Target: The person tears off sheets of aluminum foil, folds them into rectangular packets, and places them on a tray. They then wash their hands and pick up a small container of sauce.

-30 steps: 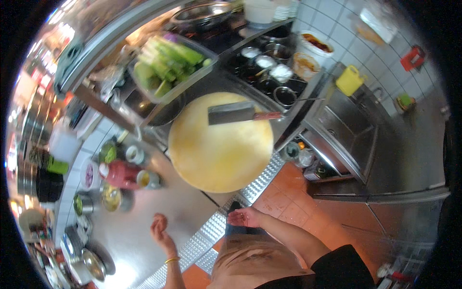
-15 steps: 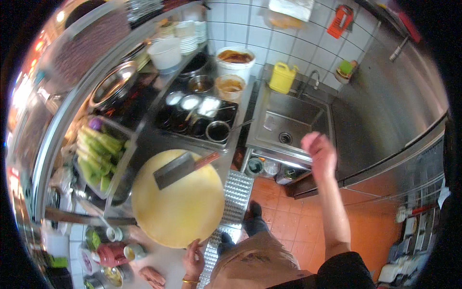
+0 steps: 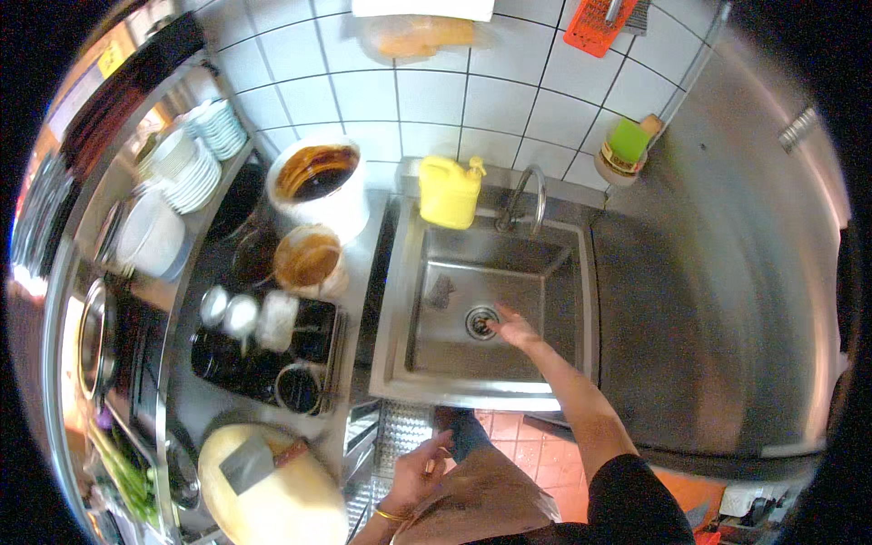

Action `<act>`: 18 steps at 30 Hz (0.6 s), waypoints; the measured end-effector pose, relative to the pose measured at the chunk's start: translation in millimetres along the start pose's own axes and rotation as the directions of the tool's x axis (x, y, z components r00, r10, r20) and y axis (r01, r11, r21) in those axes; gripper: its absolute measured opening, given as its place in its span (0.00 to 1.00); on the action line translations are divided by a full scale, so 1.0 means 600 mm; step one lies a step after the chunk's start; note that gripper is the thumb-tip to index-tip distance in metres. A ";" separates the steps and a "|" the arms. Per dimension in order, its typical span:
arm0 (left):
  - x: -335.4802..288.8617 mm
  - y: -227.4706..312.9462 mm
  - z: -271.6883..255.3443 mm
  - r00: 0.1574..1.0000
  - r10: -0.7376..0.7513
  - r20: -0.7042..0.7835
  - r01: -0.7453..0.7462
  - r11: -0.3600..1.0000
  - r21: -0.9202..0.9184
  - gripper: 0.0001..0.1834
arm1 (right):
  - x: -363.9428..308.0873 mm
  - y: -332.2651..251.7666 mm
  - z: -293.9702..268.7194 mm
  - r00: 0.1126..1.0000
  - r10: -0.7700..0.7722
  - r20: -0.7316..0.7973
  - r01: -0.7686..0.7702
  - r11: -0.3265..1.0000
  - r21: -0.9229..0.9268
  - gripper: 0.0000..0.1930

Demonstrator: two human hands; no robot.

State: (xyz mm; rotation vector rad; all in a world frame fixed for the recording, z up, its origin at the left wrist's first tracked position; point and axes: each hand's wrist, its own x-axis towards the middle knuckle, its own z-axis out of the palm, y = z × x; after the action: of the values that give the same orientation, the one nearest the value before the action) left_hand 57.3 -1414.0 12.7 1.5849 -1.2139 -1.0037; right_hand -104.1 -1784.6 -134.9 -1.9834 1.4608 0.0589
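Note:
My right hand [image 3: 516, 327] reaches over the metal sink [image 3: 391, 354], its fingers stretched toward the drain [image 3: 481, 322] and nothing held. Whether it touches the basin I cannot tell. In front of the tan apron [image 3: 472, 500], my left hand [image 3: 422, 474] hangs with loosely bent fingers, a little apart, and no object in it. A yellow bracelet is on that wrist. Behind the basin stands a curved metal faucet [image 3: 538, 202], beside a yellow jug [image 3: 450, 193]. A small greyish piece [image 3: 440, 291] lies in the sink's left part.
Left of the sink, the counter holds a white bucket [image 3: 359, 195] with brown residue, a smaller tub [image 3: 311, 263] and dark seasoning containers [image 3: 300, 389]. A cleaver [image 3: 247, 465] lies on a round cutting board [image 3: 272, 509]. A steel panel [image 3: 699, 300] rises on the right.
My view has swung toward the sink. My right hand has moved from the sink's front right corner to above its drain. My left hand has left the cutting board's edge.

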 end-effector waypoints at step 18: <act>0.786 -0.041 0.310 0.952 -0.127 0.277 0.298 0.579 -0.759 0.15 | 0.476 0.195 -0.120 0.999 0.050 -0.010 0.001 0.168 0.986 0.14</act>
State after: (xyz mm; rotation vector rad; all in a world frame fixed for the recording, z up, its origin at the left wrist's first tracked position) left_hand -18.6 -1901.5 -105.4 0.9120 -0.5113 -1.6106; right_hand -122.8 -2079.1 -250.9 -0.7862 1.0126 -0.7769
